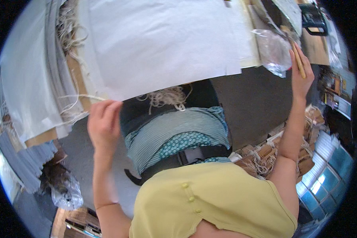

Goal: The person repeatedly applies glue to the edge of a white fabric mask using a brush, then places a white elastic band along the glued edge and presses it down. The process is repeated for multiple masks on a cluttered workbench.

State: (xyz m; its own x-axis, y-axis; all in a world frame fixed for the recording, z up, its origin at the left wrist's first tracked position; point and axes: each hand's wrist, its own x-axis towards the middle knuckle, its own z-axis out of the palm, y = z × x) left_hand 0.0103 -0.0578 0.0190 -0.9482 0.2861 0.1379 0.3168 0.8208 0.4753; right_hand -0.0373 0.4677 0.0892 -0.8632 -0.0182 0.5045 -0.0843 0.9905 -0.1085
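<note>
A large white sheet (pixel 166 44), likely paper, lies over a stack of pale sheets on the work surface before me. My left hand (pixel 104 125) is at its near left corner, fingers bent and touching the edge. The thumb is hidden, so a firm pinch cannot be made out. Off the right side of the stack, my right hand (pixel 304 71) grips a slim wooden handle (pixel 299 61), perhaps a brush's. The far end of that tool is blurred against a clear plastic bag (pixel 273 50) and a dark, shallow container (pixel 273 12).
Pale string (pixel 70 29) lies tangled along the stack's left side, beside grey-white sheets (pixel 26 74). Another string bundle (pixel 169 96) hangs at my lap. A black handled object (pixel 314 19) stands at far right. Bundles tied with string (pixel 264 157) lie low on the right.
</note>
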